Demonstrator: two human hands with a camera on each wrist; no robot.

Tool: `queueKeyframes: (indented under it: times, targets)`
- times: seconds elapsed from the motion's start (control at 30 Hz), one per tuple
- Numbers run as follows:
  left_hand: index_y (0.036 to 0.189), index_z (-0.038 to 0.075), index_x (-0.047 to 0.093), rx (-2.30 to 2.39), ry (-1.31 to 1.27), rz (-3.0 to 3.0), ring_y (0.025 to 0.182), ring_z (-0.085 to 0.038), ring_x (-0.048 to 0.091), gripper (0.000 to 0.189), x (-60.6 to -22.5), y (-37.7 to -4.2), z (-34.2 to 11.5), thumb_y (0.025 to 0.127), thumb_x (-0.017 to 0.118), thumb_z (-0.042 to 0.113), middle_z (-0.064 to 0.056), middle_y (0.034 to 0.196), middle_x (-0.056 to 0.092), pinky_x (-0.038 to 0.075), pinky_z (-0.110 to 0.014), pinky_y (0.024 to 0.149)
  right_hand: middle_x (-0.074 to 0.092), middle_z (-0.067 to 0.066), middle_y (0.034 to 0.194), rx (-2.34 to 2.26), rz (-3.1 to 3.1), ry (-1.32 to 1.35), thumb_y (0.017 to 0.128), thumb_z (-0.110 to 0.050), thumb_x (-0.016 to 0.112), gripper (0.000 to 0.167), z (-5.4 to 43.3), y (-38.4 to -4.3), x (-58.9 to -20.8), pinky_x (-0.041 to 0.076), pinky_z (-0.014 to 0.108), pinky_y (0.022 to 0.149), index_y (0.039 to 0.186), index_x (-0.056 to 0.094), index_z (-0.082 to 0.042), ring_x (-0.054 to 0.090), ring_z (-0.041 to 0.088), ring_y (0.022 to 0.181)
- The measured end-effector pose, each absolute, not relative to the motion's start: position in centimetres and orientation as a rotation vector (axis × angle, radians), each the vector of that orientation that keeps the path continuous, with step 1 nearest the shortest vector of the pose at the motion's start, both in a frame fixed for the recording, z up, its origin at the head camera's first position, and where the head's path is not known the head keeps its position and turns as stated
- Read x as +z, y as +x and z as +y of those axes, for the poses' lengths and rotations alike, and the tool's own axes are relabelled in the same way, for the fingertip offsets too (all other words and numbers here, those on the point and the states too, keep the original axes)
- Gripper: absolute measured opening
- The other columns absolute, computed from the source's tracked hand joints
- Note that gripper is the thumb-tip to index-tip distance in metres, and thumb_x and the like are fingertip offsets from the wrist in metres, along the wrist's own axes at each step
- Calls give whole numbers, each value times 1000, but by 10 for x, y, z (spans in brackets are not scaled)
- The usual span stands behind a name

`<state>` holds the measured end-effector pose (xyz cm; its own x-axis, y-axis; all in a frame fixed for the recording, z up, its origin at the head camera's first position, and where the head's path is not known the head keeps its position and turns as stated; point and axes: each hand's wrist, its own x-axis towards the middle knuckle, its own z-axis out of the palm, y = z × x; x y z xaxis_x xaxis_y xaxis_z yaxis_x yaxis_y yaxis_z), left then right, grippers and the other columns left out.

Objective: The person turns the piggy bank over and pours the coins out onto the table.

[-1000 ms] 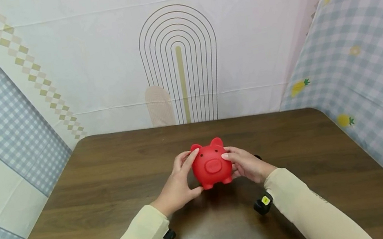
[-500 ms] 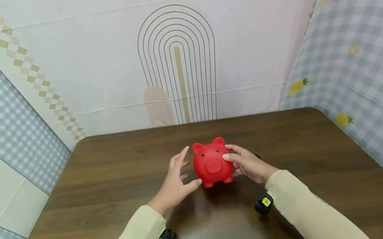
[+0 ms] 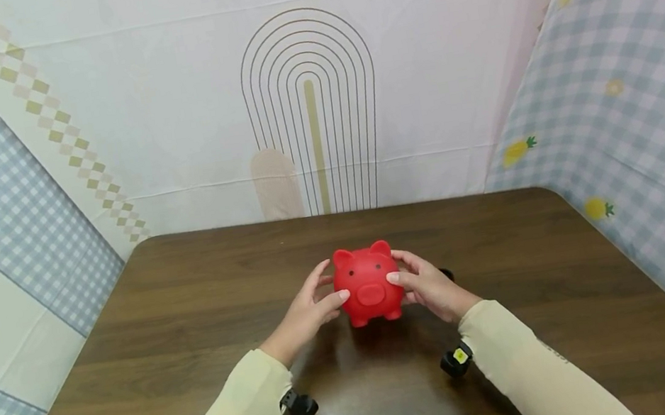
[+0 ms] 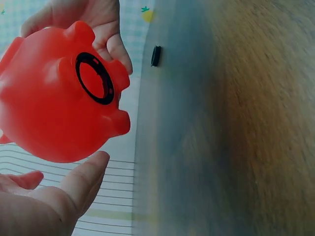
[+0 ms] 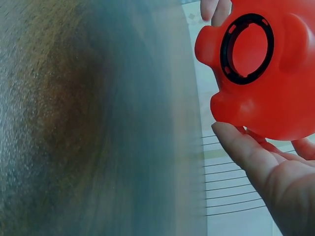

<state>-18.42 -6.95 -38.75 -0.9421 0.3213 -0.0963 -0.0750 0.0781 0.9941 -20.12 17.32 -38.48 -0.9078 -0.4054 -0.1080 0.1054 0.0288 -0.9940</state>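
A red piggy bank (image 3: 367,275) is held up over the table, its snout towards me. A black ring (image 4: 95,78) frames a round opening in its underside, seen in both wrist views. My right hand (image 3: 433,286) grips one side, thumb by the snout and fingers behind. On the other side is my left hand (image 3: 306,315), its thumb lying over the front edge and its fingers bent round the flank. In the left wrist view, that hand's fingertips come right up to the red surface.
A small black round piece (image 3: 448,273) lies on the brown wooden table (image 3: 221,281), partly behind my right hand. Patterned cloths (image 3: 177,116) hang behind the table and along both sides. Black wrist cameras (image 3: 456,359) hang under both sleeves.
My left hand came away from the piggy bank and spread its fingers, then closed in on its side again, thumb now higher on the front. My right hand has kept its grip.
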Motion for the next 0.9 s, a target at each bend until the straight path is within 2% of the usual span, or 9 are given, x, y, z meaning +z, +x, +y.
queueKeyframes:
  times: [0.5, 0.7, 0.9]
  targets:
    - [152, 13, 22, 1969, 265, 1908, 125, -37, 46, 72, -386, -187, -65, 91, 59, 24, -18, 148, 35, 48, -48, 97, 40, 28, 141, -1935, 1995, -359, 93, -18, 56, 68, 172, -197, -385, 53, 32, 88, 149, 22, 0, 60, 17, 103]
    - [151, 16, 25, 1948, 296, 1880, 125, -34, 45, 70, -384, -187, -65, 91, 60, 24, -15, 145, 38, 49, -44, 96, 44, 27, 138, -1924, 2016, -391, 92, -20, 60, 70, 172, -196, -387, 53, 31, 87, 148, 24, -1, 59, 18, 104]
    - [151, 19, 26, 1905, 263, 1931, 127, -33, 40, 73, -383, -186, -65, 89, 63, 27, -12, 142, 41, 47, -47, 99, 44, 26, 138, -1920, 2028, -389, 90, -20, 61, 69, 171, -195, -387, 53, 33, 88, 148, 26, -3, 58, 20, 107]
